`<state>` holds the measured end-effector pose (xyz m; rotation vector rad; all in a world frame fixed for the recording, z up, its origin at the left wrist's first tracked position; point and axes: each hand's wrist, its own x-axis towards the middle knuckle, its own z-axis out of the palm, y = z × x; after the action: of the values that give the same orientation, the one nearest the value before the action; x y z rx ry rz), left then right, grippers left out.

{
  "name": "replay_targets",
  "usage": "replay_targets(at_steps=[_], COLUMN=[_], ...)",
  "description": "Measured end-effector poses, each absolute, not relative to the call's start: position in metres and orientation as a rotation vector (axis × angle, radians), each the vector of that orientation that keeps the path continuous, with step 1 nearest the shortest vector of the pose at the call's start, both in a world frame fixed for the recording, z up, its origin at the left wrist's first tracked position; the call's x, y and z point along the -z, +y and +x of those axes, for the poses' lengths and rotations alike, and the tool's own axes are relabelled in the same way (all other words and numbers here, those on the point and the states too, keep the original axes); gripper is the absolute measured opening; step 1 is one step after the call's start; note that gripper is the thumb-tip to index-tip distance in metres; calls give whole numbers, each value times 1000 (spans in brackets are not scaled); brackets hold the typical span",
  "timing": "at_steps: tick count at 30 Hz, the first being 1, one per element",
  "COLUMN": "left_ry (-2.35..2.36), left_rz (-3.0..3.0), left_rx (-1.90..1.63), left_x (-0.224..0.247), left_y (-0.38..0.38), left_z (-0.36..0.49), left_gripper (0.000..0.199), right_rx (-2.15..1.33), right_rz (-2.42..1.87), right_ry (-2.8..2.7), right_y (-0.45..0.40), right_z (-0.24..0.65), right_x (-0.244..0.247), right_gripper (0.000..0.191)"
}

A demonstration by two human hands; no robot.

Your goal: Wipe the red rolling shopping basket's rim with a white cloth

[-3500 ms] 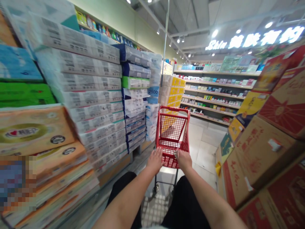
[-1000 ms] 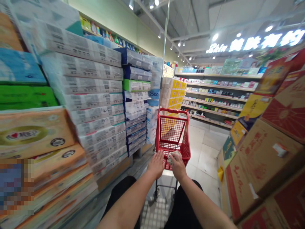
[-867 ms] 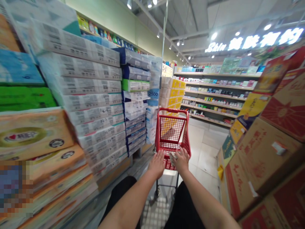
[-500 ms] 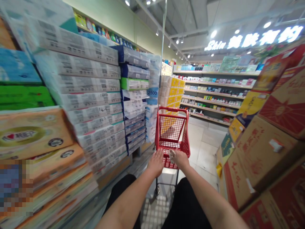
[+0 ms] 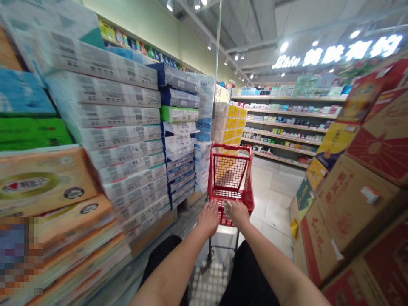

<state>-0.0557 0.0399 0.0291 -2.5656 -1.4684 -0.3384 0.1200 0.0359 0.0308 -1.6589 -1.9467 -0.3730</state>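
Observation:
A red shopping cart [image 5: 230, 170] with a mesh basket stands in front of me, in the middle of the view. My left hand [image 5: 208, 219] reaches to its near side, palm down, fingers stretched forward over the red edge; it holds nothing that I can see. Close beside it on the right, my right hand [image 5: 239, 213] is closed on a small crumpled whitish thing [image 5: 227, 209], which sticks out on its left side. Whether either palm rests on the cart cannot be made out.
Tall stacks of wrapped paper packs [image 5: 124, 110] line the left side. Cardboard cartons [image 5: 347, 199] are piled on the right. Beyond the cart are yellow-and-white packs [image 5: 231, 123] and long shelves of small goods [image 5: 287, 111]. A thin upright pole [image 5: 217, 55] rises behind the cart.
My right hand and the crumpled thing have shifted slightly left, nearer to my left hand. My left hand and the cart look almost unmoved in the view.

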Motion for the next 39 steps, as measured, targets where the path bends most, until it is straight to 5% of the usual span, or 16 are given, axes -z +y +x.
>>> replay_targets(at_steps=[6,13,19,24,39], left_ry=[-1454,-1490,-1449,-1477,-1470], left_rz=[-2591,-2586,-2583,-2583,-2611], left_rx=[318,319,343,326,298], left_x=[-37,-37,-29,-34,-37], left_y=[35,34,35,38,36], left_z=[-53,-56,-58,-57,-62], left_gripper=[56,58,58,57,58], right_rx=[540,332,474,274,502], right_rz=[-1390,-1626,-1348,-1303,-1028], right_ry=[-1997,-2015,-2022,-2080,-2259], right_y=[30,49,34,42,25], right_z=[93,93,96,103,102], right_x=[-14,-39,-13,-23,4], right_gripper=[40,22,44,39,32])
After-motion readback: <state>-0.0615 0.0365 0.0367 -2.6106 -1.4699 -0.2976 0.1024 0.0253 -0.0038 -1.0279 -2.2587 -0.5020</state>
